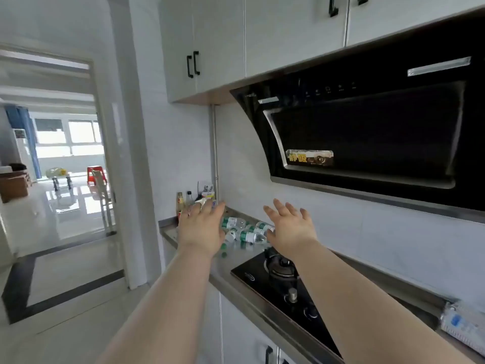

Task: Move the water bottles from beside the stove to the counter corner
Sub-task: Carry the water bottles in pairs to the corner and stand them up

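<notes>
Two bare arms reach out over a grey counter (236, 258). Close by, at the right edge, lies a clear plastic pack (462, 327) with blue marks on it. Next comes a black stove (262, 282) with a burner and round knobs. Past the stove are the two hands. The left hand (200, 227) has its fingers straight and spread apart, and it holds nothing. The right hand (291, 227) is spread wide too, with nothing in it. Between the hands, a bunch of small water bottles (244, 231) with green and white labels lie on their sides on the counter, just past the stove. The left hand hides some of them, and I cannot tell if either hand touches them. Two little green caps (223, 250) sit near the left wrist. Farther back, in the corner, stand some tall sauce bottles (180, 203). Above hang a big black hood (367, 132) and white cupboards (210, 43).
</notes>
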